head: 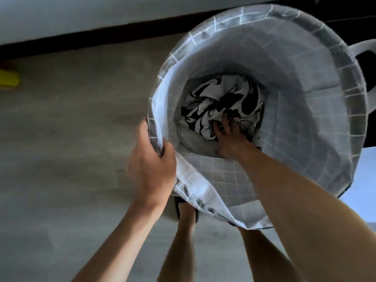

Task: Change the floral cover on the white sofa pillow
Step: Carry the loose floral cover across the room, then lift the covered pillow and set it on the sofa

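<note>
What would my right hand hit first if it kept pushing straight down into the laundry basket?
The right hand already has its fingers in the black-and-white floral cover at the basket's bottom; further down it would probably meet the grey fabric underneath.

I am looking down at a grey, faintly grained floor (pixel 81 123) that is carrying everything here. A round fabric laundry basket (pixel 317 159) with a white grid pattern is standing on it, its near rim sagging toward me. My own feet are planted on the floor just below the basket; one dark slipper (pixel 179 208) is showing under its edge. A yellow object (pixel 9 78) is sitting on the floor at the far left, cut off by the frame. Along the top, a pale piece of furniture (pixel 101 15) is casting a dark band where it is meeting the floor.
</note>
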